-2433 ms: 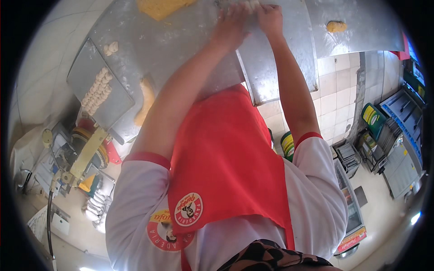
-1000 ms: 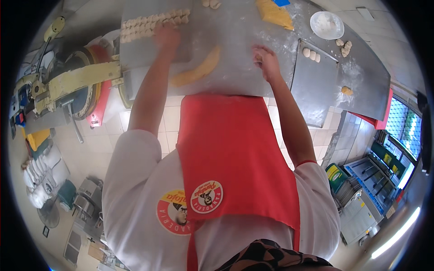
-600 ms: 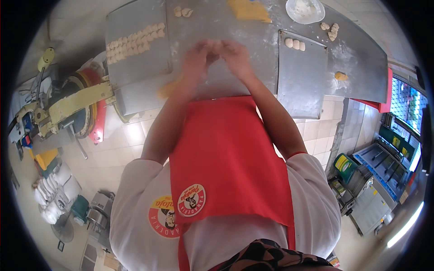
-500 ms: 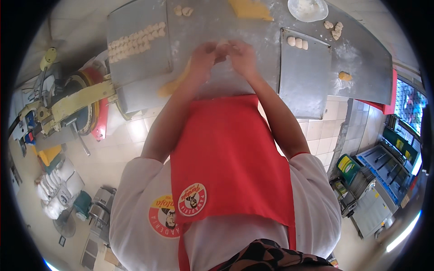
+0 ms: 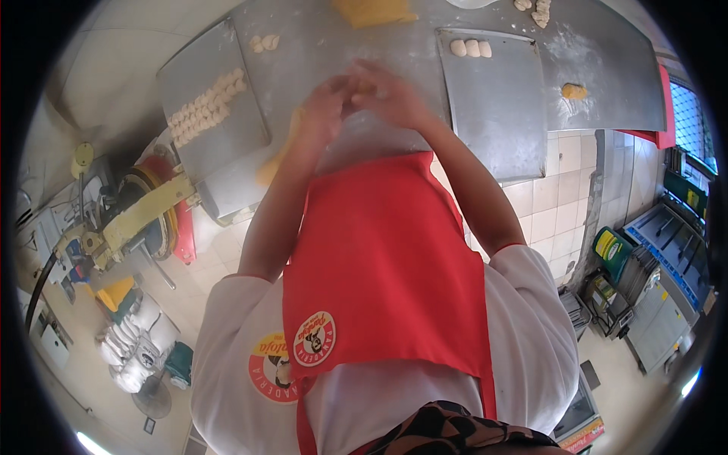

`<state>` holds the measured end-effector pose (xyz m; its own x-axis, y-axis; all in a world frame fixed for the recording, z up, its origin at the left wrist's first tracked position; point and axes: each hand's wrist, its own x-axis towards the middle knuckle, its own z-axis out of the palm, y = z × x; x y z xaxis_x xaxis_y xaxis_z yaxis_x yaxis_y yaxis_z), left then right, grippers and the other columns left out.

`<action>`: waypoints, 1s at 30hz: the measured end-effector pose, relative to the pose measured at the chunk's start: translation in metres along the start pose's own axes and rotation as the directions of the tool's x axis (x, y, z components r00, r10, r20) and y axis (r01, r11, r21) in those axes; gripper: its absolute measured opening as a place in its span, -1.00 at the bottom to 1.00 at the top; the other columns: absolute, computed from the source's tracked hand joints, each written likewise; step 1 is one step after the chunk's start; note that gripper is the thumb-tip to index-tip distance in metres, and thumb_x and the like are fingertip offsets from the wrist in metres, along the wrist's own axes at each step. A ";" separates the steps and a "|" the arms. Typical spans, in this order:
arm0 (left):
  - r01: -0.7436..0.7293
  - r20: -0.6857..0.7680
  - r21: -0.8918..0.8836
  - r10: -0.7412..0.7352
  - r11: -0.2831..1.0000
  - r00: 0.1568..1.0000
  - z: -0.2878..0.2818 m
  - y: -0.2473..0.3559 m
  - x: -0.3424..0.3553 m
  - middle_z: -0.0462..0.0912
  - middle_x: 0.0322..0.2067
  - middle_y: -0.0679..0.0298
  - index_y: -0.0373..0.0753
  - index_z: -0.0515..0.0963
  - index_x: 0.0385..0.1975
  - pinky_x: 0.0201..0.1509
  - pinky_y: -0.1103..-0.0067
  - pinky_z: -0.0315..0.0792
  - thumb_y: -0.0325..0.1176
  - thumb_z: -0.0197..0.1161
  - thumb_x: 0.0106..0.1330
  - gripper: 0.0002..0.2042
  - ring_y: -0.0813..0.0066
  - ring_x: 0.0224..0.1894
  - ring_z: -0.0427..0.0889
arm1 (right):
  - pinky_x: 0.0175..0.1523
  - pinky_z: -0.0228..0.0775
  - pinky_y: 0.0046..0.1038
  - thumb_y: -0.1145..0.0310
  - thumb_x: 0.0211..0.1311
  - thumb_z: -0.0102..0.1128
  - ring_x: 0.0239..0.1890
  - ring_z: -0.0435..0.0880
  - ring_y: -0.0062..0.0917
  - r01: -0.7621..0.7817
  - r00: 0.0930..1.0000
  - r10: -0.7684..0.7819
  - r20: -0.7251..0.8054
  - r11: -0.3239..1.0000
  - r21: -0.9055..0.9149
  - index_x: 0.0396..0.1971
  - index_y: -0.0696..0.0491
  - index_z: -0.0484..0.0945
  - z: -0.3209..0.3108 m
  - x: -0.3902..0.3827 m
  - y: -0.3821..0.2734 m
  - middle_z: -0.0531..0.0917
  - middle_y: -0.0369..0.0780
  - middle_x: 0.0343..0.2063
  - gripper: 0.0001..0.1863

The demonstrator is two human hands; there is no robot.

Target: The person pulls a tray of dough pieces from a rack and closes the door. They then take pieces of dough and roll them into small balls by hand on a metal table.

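My left hand (image 5: 327, 102) and my right hand (image 5: 390, 97) meet above the metal table (image 5: 409, 53), in front of the red apron. Their fingers are bent together around a small piece of dough (image 5: 364, 89), mostly hidden and slightly blurred. Yellow dough (image 5: 271, 168) lies partly behind my left forearm. On the left, a metal tray (image 5: 231, 152) carries rows of several pale dough pieces (image 5: 208, 108). To the right, another tray (image 5: 493, 114) holds three pale dough balls (image 5: 472, 48) along its far end.
A flat yellow dough slab (image 5: 371, 11) sits at the far edge of view. Loose pale dough pieces (image 5: 264, 43) lie beyond the left tray. A yellow lump (image 5: 574, 92) rests on floured metal at right. A machine with a cream-coloured arm (image 5: 144, 206) stands left of the table.
The whole view has shifted and turned slightly, so the table and trays sit differently in the picture. Both hands stay together, and their fingers have changed position around the dough.
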<state>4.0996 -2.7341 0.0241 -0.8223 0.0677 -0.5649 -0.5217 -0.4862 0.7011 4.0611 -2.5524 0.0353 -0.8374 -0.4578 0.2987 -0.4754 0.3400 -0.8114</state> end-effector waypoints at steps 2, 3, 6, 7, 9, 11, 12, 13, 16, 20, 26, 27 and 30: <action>0.013 0.069 0.024 -0.014 1.000 0.998 0.011 0.008 -0.008 0.67 -0.07 0.26 -0.29 0.53 0.11 0.10 0.43 0.56 -0.22 0.32 0.44 -0.63 0.41 -0.02 0.67 | 0.07 0.56 -0.38 0.29 0.36 0.32 -0.04 0.73 -0.44 -0.420 0.905 0.375 0.200 0.718 0.555 0.22 0.12 0.56 -0.005 -0.004 0.007 0.72 -0.14 0.04 -0.53; 0.021 0.100 0.034 -0.024 0.999 0.995 0.017 0.011 -0.013 0.66 -0.06 0.28 -0.28 0.53 0.11 0.09 0.45 0.55 -0.23 0.34 0.43 -0.63 0.43 -0.02 0.67 | 0.06 0.56 -0.39 0.29 0.36 0.33 -0.06 0.74 -0.45 -0.431 0.900 0.403 0.167 0.761 0.485 0.18 0.13 0.58 -0.007 -0.006 0.010 0.73 -0.16 0.01 -0.55; -0.030 0.053 0.144 0.023 0.989 0.998 0.024 0.012 -0.014 0.67 -0.07 0.33 -0.27 0.54 0.11 0.04 0.52 0.54 -0.26 0.40 0.38 -0.62 0.48 0.00 0.66 | 0.03 0.56 -0.44 0.30 0.35 0.35 -0.12 0.74 -0.51 -0.465 0.882 0.458 0.111 0.809 0.358 0.09 0.16 0.65 -0.017 -0.005 0.006 0.77 -0.19 -0.08 -0.61; -0.030 0.057 0.152 0.021 0.988 0.998 0.021 0.013 -0.014 0.67 -0.07 0.32 -0.28 0.54 0.10 0.05 0.51 0.54 -0.28 0.40 0.38 -0.62 0.47 -0.01 0.66 | 0.01 0.56 -0.46 0.31 0.35 0.35 -0.14 0.74 -0.53 -0.482 0.873 0.472 0.126 0.788 0.382 0.07 0.17 0.66 -0.024 -0.005 -0.004 0.77 -0.20 -0.11 -0.63; -0.023 0.073 0.171 0.011 0.985 0.997 0.017 0.010 -0.012 0.67 -0.07 0.30 -0.28 0.54 0.10 0.09 0.48 0.55 -0.33 0.40 0.37 -0.64 0.46 -0.01 0.67 | -0.03 0.56 -0.49 0.32 0.33 0.37 -0.18 0.72 -0.57 -0.490 0.866 0.482 0.134 0.760 0.427 0.03 0.17 0.69 -0.032 -0.004 -0.012 0.78 -0.22 -0.18 -0.66; -0.102 0.136 0.140 0.083 0.985 0.987 0.015 0.007 -0.007 0.67 -0.08 0.26 -0.30 0.55 0.08 0.09 0.47 0.58 -0.37 0.39 0.38 -0.67 0.45 -0.02 0.68 | -0.08 0.55 -0.52 0.32 0.32 0.38 -0.23 0.71 -0.60 -0.471 0.873 0.470 0.128 0.747 0.470 -0.02 0.16 0.70 -0.034 -0.004 -0.012 0.78 -0.24 -0.24 -0.68; -0.141 0.165 0.122 0.120 0.982 0.979 0.014 0.005 -0.005 0.67 -0.08 0.24 -0.31 0.56 0.07 0.09 0.47 0.60 -0.39 0.38 0.38 -0.69 0.44 -0.03 0.68 | -0.09 0.55 -0.52 0.32 0.32 0.38 -0.23 0.71 -0.61 -0.488 0.866 0.473 0.159 0.735 0.471 -0.03 0.16 0.71 -0.036 -0.003 -0.011 0.77 -0.24 -0.26 -0.69; -0.171 0.131 0.176 0.149 0.970 0.980 0.013 0.002 -0.004 0.68 -0.09 0.22 -0.32 0.57 0.06 0.07 0.47 0.62 -0.41 0.37 0.38 -0.70 0.43 -0.05 0.69 | -0.10 0.55 -0.53 0.32 0.32 0.38 -0.23 0.71 -0.62 -0.505 0.859 0.476 0.189 0.723 0.471 -0.04 0.16 0.72 -0.037 -0.002 -0.011 0.77 -0.24 -0.27 -0.70; -0.255 0.060 0.289 0.248 0.923 0.967 0.020 -0.003 -0.002 0.70 -0.14 0.18 -0.36 0.58 0.04 -0.02 0.51 0.68 -0.44 0.35 0.39 -0.72 0.43 -0.13 0.72 | -0.15 0.55 -0.54 0.33 0.31 0.39 -0.26 0.70 -0.63 -0.504 0.861 0.492 0.129 0.791 0.347 -0.06 0.15 0.73 -0.035 0.000 -0.012 0.75 -0.24 -0.33 -0.72; -0.307 0.049 0.346 0.310 0.887 0.950 0.018 -0.009 -0.004 0.72 -0.20 0.16 -0.39 0.60 0.05 -0.12 0.53 0.70 -0.44 0.34 0.40 -0.71 0.43 -0.22 0.74 | -0.27 0.55 -0.54 0.35 0.30 0.39 -0.35 0.69 -0.62 -0.551 0.833 0.542 0.112 0.792 0.263 -0.09 0.14 0.74 -0.026 -0.001 -0.011 0.73 -0.25 -0.40 -0.75; -0.219 0.065 0.628 0.229 0.747 0.971 0.029 -0.023 -0.003 0.73 -0.20 0.15 -0.37 0.66 0.01 -0.17 0.53 0.68 -0.39 0.31 0.40 -0.74 0.45 -0.24 0.75 | -0.31 0.59 -0.52 0.36 0.28 0.40 -0.38 0.71 -0.56 -0.621 0.766 0.636 0.092 0.696 0.360 -0.04 0.15 0.71 -0.013 -0.034 0.019 0.72 -0.19 -0.35 -0.71; -0.206 0.086 0.666 0.201 0.717 0.976 0.027 -0.034 0.004 0.74 -0.20 0.15 -0.34 0.67 0.00 -0.17 0.52 0.66 -0.38 0.33 0.38 -0.73 0.44 -0.25 0.76 | -0.29 0.60 -0.51 0.36 0.27 0.41 -0.38 0.72 -0.56 -0.632 0.753 0.651 0.091 0.680 0.371 -0.04 0.14 0.71 -0.009 -0.041 0.027 0.72 -0.18 -0.34 -0.70; -0.355 0.198 0.864 0.407 0.357 0.891 0.015 -0.074 0.023 0.76 -0.24 0.09 -0.23 0.71 -0.04 -0.16 0.45 0.62 -0.33 0.42 0.23 -0.70 0.31 -0.28 0.76 | -0.25 0.62 -0.48 0.35 0.22 0.44 -0.34 0.73 -0.53 -0.658 0.720 0.684 0.118 0.619 0.429 -0.04 0.13 0.71 0.000 -0.065 0.054 0.73 -0.16 -0.32 -0.68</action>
<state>4.1158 -2.6835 -0.0339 -0.9907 0.0351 -0.1316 -0.0902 0.5551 0.8269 4.0903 -2.5042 -0.0278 -0.8963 -0.1940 -0.3987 0.3724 0.1589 -0.9144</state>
